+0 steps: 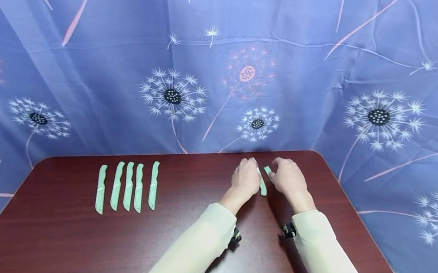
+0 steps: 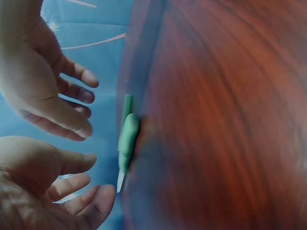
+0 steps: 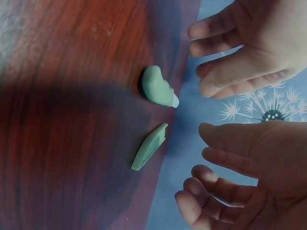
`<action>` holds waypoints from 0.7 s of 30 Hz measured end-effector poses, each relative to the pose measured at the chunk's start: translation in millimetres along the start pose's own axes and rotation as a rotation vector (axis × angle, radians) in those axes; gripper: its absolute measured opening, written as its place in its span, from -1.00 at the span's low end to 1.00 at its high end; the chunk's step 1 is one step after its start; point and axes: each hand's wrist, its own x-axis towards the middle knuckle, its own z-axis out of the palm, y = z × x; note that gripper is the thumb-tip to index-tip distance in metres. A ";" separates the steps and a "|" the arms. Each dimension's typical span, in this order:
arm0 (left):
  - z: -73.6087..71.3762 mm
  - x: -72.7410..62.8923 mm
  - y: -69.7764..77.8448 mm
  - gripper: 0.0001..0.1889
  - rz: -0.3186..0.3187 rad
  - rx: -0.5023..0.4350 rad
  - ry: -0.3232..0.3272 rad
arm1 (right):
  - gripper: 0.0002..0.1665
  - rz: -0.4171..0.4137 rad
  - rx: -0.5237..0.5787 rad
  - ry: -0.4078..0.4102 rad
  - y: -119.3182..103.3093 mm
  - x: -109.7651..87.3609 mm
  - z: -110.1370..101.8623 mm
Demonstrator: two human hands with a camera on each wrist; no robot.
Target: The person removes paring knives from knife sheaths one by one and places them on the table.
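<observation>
A small knife (image 1: pixel 263 187) with a pale green handle and a short whitish blade lies at the far right part of the table. Beside it on the right is its separate green sheath (image 1: pixel 268 171). My left hand (image 1: pixel 246 178) hovers just left of the knife, fingers loosely bent and holding nothing. In the left wrist view, the whitish blade tip (image 2: pixel 119 184) shows close to its fingertips. Over the sheath side, my right hand (image 1: pixel 290 178) hangs with relaxed, curved fingers and nothing in its grasp. The right wrist view has both hands apart from knife and sheath.
Several green knives in sheaths (image 1: pixel 128 186) lie in a row on the left half of the dark red-brown table (image 1: pixel 68 245). Behind the table's far edge hangs a blue curtain (image 1: pixel 118 98) printed with dandelions.
</observation>
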 end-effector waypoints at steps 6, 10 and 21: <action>-18.1 -3.7 -9.6 -0.73 0.019 0.018 0.020 | -0.53 -0.022 0.002 0.005 -5.2 -3.5 1.7; -30.5 -6.6 -21.6 -0.64 0.012 0.037 0.033 | -0.53 -0.048 0.001 0.020 -13.2 -5.1 4.1; -62.3 -18.4 -53.9 -0.59 -0.009 0.108 0.083 | -0.51 -0.119 -0.003 0.075 -41.7 -11.0 12.3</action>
